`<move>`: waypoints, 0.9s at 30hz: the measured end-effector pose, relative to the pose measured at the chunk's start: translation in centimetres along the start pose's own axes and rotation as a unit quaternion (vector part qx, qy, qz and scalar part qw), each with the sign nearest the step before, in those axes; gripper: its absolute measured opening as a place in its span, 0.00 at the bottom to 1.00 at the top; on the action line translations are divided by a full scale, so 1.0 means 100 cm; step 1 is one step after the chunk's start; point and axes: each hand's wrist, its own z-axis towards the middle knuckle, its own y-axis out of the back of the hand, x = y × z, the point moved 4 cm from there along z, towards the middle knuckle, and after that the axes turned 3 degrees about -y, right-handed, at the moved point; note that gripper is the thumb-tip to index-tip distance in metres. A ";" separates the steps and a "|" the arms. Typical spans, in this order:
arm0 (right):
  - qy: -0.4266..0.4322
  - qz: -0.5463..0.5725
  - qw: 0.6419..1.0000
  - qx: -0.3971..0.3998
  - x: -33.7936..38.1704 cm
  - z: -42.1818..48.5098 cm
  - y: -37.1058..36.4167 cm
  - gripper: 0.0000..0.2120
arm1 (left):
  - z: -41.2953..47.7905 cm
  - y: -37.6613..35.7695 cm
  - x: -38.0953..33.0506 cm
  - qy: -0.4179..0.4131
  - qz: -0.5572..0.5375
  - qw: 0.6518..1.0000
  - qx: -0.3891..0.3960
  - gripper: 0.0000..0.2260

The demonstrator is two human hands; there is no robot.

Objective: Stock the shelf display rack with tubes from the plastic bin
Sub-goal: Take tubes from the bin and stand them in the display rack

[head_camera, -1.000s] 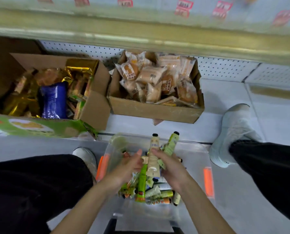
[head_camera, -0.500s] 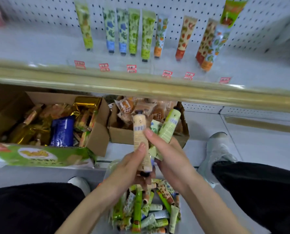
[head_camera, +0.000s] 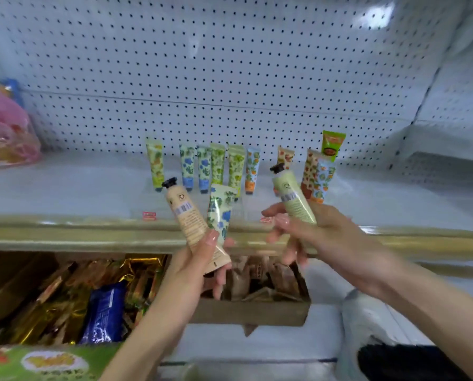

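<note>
White pegboard (head_camera: 230, 64) backs a pale shelf (head_camera: 64, 188). A row of printed tubes (head_camera: 219, 166) stands at its far centre, and the right-hand ones lean. Below, nearer, sit cardboard boxes (head_camera: 252, 312) of snacks. The bin is out of view. The left hand (head_camera: 199, 259) grips two tubes together, a beige tube (head_camera: 194, 224) and a blue-flowered tube (head_camera: 220, 213), just in front of the shelf edge. The right hand (head_camera: 320, 232) pinches a green tube (head_camera: 293, 199), with its spare fingers spread. Placing one tube could loosen the left hand's second, and a nudge could topple the row.
</note>
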 end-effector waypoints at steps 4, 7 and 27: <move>-0.048 -0.129 0.990 0.003 0.013 0.016 0.016 0.21 | 0.015 0.027 -0.001 -0.008 -0.018 0.999 -0.042 0.22; -0.070 -0.184 0.980 0.027 0.022 0.030 0.014 0.20 | 0.030 0.044 0.001 -0.023 -0.024 0.998 -0.044 0.33; 0.088 -0.385 0.919 -0.024 0.092 0.171 -0.024 0.05 | 0.090 0.104 -0.015 -0.031 -0.068 0.994 -0.078 0.19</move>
